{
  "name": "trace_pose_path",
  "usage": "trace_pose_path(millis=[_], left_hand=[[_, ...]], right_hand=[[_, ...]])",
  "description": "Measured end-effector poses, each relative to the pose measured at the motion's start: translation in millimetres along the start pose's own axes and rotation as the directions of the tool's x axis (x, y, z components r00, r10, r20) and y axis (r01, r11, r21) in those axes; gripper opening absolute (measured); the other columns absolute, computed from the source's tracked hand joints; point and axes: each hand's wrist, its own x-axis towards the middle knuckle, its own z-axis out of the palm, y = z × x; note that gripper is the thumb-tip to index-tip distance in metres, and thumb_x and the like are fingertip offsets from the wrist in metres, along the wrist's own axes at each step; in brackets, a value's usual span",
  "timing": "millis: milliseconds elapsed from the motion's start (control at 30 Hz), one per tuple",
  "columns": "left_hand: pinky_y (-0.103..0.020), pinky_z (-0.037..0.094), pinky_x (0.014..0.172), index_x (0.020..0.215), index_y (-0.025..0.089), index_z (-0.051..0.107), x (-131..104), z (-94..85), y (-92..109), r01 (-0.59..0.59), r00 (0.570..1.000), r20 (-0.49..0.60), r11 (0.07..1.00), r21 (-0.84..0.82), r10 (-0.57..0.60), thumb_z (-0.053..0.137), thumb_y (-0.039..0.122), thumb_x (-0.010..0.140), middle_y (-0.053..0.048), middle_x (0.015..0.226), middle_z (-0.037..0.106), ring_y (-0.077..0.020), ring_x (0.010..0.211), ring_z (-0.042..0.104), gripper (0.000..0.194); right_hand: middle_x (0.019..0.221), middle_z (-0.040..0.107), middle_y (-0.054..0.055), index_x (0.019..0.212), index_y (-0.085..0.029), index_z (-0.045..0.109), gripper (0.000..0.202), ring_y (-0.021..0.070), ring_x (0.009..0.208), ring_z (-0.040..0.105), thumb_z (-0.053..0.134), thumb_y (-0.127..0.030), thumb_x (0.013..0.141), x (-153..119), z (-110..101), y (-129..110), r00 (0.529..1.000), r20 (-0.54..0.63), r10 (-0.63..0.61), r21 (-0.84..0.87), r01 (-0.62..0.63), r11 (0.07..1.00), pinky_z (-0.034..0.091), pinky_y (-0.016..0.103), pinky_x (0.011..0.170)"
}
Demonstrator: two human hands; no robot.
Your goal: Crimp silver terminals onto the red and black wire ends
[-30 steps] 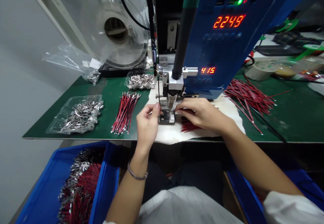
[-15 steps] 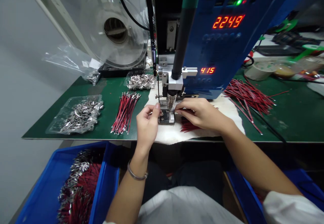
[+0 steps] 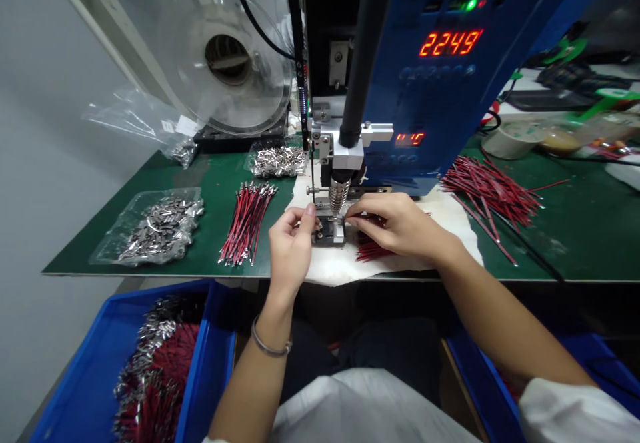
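Note:
My left hand (image 3: 293, 243) is closed in a pinch at the left side of the small metal fixture (image 3: 330, 231); what it holds is too small to make out. My right hand (image 3: 395, 225) pinches at the fixture's right side, its fingertips close to the spring-wrapped press tip (image 3: 339, 193); the thing between them is hidden. Under my right hand lies a bunch of red and black wires (image 3: 369, 248) on white paper (image 3: 325, 271). The blue machine (image 3: 440, 109) rises behind, with red digits lit.
Left of the fixture lie a wire bundle (image 3: 247, 226), a bag of metal parts (image 3: 163, 226) and another pack of parts (image 3: 277, 161). More wires (image 3: 493, 189) are heaped on the right. A blue bin (image 3: 113, 336) stands below the table's front edge.
The machine's upper press block and its side arm have shifted slightly. Both hands stay in nearly the same place.

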Motion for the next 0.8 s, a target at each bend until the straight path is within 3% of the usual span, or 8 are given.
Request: trace_pose_path(millis=[167, 233, 300, 367, 467, 567, 700, 800], left_hand=[[-0.021, 0.033, 0.044, 0.066, 0.017, 0.056, 2, 1.3, -1, -0.015, 1.000, -0.023, 1.000, 0.003, 0.015, 0.062, 0.045, 0.082, 0.001, 0.057, 0.051, -0.0077, 0.047, 0.042, 0.033], [-0.021, 0.034, 0.044, 0.066, 0.017, 0.056, 0, 0.1, 0, -0.039, 0.996, -0.082, 0.999, 0.019, 0.041, 0.060, 0.045, 0.083, 0.001, 0.058, 0.052, -0.0077, 0.048, 0.043, 0.034], [-0.020, 0.034, 0.044, 0.069, 0.017, 0.057, -8, -3.2, 2, -0.070, 0.982, -0.171, 0.996, 0.057, 0.079, 0.058, 0.045, 0.085, 0.000, 0.060, 0.053, -0.0081, 0.049, 0.044, 0.033], [-0.020, 0.035, 0.045, 0.077, 0.016, 0.061, -22, -7.5, 4, -0.096, 0.975, -0.187, 0.989, 0.109, 0.115, 0.057, 0.042, 0.087, 0.000, 0.062, 0.055, -0.0085, 0.050, 0.045, 0.028], [-0.021, 0.036, 0.047, 0.093, 0.017, 0.067, -49, -11.6, 9, -0.146, 0.989, 0.057, 0.978, 0.149, 0.139, 0.062, 0.031, 0.084, 0.000, 0.065, 0.057, -0.0087, 0.051, 0.045, 0.018], [-0.021, 0.037, 0.048, 0.096, 0.017, 0.070, -70, -8.6, 16, -0.184, 0.944, 0.295, 0.978, 0.096, 0.148, 0.063, 0.024, 0.083, 0.000, 0.065, 0.058, -0.0092, 0.052, 0.046, 0.016], [-0.022, 0.044, 0.059, 0.089, 0.017, 0.069, -78, -3.3, 22, -0.150, 0.951, 0.277, 0.988, 0.031, 0.136, 0.056, 0.024, 0.089, -0.002, 0.070, 0.065, -0.0110, 0.060, 0.057, 0.014], [-0.021, 0.041, 0.056, 0.083, 0.018, 0.065, -67, -12.8, 24, -0.158, 0.968, 0.217, 0.980, 0.124, 0.128, 0.055, 0.028, 0.090, 0.002, 0.063, 0.059, -0.0099, 0.057, 0.053, 0.016]], right_hand=[[0.083, 0.071, 0.006, 0.090, -0.012, 0.070, 0.013, 0.0143, 0.073, 0.063, 0.058, -0.013, 0.086, 0, 0, 3, 1.000, -0.007, -0.008, -0.012, 0.007, 1.000, 0.044, 0.024, 0.069], [0.084, 0.072, 0.006, 0.091, -0.013, 0.070, 0.013, 0.0142, 0.073, 0.063, 0.059, -0.012, 0.084, -2, -3, 2, 1.000, -0.015, -0.008, -0.013, 0.007, 1.000, 0.045, 0.024, 0.069], [0.084, 0.072, 0.005, 0.091, -0.013, 0.070, 0.013, 0.0137, 0.073, 0.064, 0.060, -0.010, 0.083, -6, -6, -2, 0.999, -0.050, -0.006, 0.001, 0.006, 1.000, 0.046, 0.024, 0.067], [0.084, 0.073, 0.004, 0.091, -0.014, 0.070, 0.013, 0.0131, 0.072, 0.065, 0.060, -0.010, 0.083, -10, -8, -12, 0.993, -0.116, -0.011, 0.039, 0.015, 0.999, 0.047, 0.024, 0.066], [0.083, 0.075, 0.002, 0.092, -0.017, 0.069, 0.012, 0.0129, 0.072, 0.067, 0.064, -0.011, 0.083, -16, -3, -36, 0.972, -0.224, -0.078, 0.131, 0.110, 0.985, 0.049, 0.029, 0.079], [0.092, 0.076, 0.003, 0.092, -0.019, 0.069, 0.015, 0.0147, 0.081, 0.069, 0.064, -0.008, 0.083, -19, 13, -59, 0.931, -0.362, -0.048, 0.244, 0.145, 0.959, 0.048, 0.034, 0.089], [0.087, 0.075, 0.001, 0.093, -0.020, 0.069, 0.012, 0.0140, 0.076, 0.069, 0.063, -0.014, 0.085, -19, 30, -74, 0.869, -0.441, 0.223, 0.447, -0.003, 0.895, 0.053, 0.030, 0.078], [0.091, 0.075, 0.002, 0.094, -0.019, 0.070, 0.011, 0.0144, 0.081, 0.069, 0.062, -0.022, 0.087, -22, 24, -67, 0.898, -0.340, 0.279, 0.403, -0.129, 0.906, 0.053, 0.026, 0.075]])
